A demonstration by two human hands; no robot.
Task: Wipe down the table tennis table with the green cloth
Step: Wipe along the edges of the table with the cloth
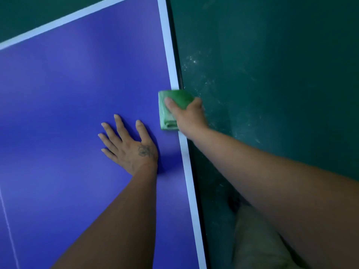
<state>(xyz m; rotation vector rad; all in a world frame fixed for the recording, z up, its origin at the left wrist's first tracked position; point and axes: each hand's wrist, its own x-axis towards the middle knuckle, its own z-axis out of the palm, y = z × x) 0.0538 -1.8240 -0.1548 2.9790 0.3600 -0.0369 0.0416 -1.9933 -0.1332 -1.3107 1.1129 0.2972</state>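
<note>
Step in hand, as judged: wiping the right side edge of the table; whether the rest of the top is done cannot be told. Far left, a thin centre line (7, 226) is running down the blue table (68, 94). The left hand (130, 146) is lying palm down on the blue, fingers straight and spread, holding nothing. Its forearm is reaching in from the near side, and the hand is probably serving as a brace. Right of it, the cloth (174, 105), folded into a thick pad, is sitting on the white border (169, 55) at the right edge and overhanging the rim slightly. The right hand (191, 117) is gripping the cloth, with the thumb pressing on its top face. The fingers are dropping over the rim out of sight, so how they are closing underneath cannot be told. The right arm is coming in over the floor (272, 74), which is dark green with pale specks near the table. Next move, as judged: sliding the pad along the border, far or near, with even thumb pressure so the fold is not opening. After that, working leftward across the blue in overlapping passes, lifting the left hand out of the path.
</note>
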